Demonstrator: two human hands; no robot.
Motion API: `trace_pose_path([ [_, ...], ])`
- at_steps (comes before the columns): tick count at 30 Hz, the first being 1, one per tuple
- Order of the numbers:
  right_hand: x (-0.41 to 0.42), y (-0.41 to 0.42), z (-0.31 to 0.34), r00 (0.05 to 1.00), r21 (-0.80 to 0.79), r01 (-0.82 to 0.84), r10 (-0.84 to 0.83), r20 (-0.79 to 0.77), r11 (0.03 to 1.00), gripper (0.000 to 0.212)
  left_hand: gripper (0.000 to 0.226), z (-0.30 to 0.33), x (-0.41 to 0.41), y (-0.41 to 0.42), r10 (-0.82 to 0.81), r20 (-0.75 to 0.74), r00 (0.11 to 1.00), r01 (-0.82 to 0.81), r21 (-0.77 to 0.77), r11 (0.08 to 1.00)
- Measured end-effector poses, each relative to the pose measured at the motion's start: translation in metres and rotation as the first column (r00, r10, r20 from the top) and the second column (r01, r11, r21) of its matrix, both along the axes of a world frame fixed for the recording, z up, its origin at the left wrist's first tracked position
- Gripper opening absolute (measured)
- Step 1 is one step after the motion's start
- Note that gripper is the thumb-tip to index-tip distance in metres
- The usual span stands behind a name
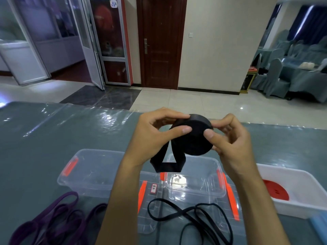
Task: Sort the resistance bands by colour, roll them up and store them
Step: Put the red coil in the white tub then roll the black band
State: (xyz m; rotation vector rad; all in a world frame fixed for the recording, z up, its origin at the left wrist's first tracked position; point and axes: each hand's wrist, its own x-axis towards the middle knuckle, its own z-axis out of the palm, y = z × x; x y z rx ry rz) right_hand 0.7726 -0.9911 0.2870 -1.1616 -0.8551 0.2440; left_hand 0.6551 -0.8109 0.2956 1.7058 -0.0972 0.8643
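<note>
Two clear bins (92,167) (194,177) stand side by side at the middle of the worktop (35,138), their open mouths unobstructed from above. A clear lid (185,209) carrying a loose black band (187,214) fills the near centre, purple bands (53,218) crowd the near left, and a white tray (300,200) blocks the right. Bare worktop lies open at far left.
</note>
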Motion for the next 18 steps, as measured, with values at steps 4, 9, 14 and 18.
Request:
trace_pose_path([
  [4, 0.002, 0.001, 0.001, 0.997, -0.012, 0.068, -0.067, 0.032, 0.998, 0.024, 0.031, 0.003, -0.002, -0.001, 0.023, -0.026, 0.999, -0.022, 0.038, 0.999],
  [9, -0.002, 0.003, 0.003, 0.971, 0.039, 0.154, -0.158, 0.179, 0.987, 0.020, 0.031, 0.006, -0.002, -0.004, 0.036, -0.021, 0.999, -0.035, 0.049, 0.998],
  [14, 0.001, -0.007, 0.007, 0.989, -0.118, 0.022, -0.004, 0.147, 0.993, 0.030, 0.029, 0.004, -0.002, -0.003, 0.030, 0.011, 0.999, -0.030, 0.013, 0.999],
  [18, 0.001, -0.009, 0.007, 0.986, -0.162, 0.044, -0.017, 0.164, 0.986, 0.037, 0.022, -0.001, -0.001, -0.003, 0.027, -0.013, 1.000, -0.027, -0.050, 0.998],
])
